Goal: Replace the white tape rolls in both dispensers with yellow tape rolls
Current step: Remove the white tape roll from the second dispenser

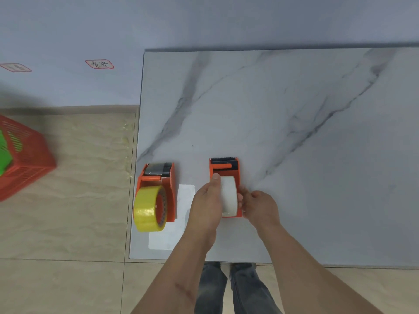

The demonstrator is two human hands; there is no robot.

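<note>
The white tape roll point(229, 196) sits in the right-hand dispenser point(224, 171) on the marble worktop point(294, 132), directly between the two hands: the left hand point(207, 200) presses against its left face with the thumb lying up along the rim, and the right hand point(258, 207) touches its right side, fingertips at the dispenser's wall. So each grip is closed on the roll from opposite sides, along the roll's axle, which runs left to right; the roll's way out, by my reading, is up and toward the person, away from the cutter blade at the far end. Both hands are equally near. Counted: two orange dispensers, one white roll, one yellow tape roll point(149, 209) already seated in the left dispenser point(158, 177); no spare yellow roll is visible on the worktop
</note>
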